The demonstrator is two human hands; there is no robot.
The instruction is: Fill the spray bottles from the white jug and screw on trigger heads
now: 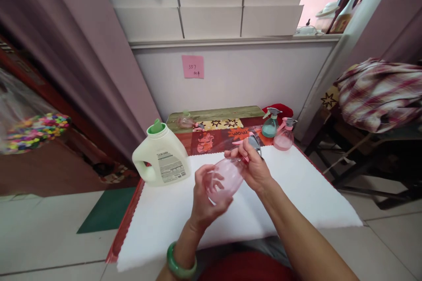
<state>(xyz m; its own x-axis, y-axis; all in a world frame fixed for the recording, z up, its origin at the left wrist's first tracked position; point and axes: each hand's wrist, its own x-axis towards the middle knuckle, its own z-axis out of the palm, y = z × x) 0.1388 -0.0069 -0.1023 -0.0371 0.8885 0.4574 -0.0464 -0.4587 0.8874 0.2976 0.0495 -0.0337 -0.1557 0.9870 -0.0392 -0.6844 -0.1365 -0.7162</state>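
A clear pink spray bottle (pixel 227 178) is tilted in the air above the white cloth, its sprayer end up and to the right. Wrapped round the base of its body is my left hand (pixel 206 199), with a green bangle on the wrist. My right hand (pixel 253 164) closes on the bottle's neck, just below the pink and grey spray head (pixel 254 141). Through the see-through wall the fingers of my left hand show. Whether the spray head is fully screwed on I cannot tell.
A large white detergent jug (pixel 161 158) with a green spout stands at left. At the far right stand a green spray bottle (pixel 270 128) and another pink spray bottle (pixel 284 139) holding liquid. One more pink bottle (pixel 185 122) lies at the back. A plaid cloth (pixel 379 92) hangs at right.
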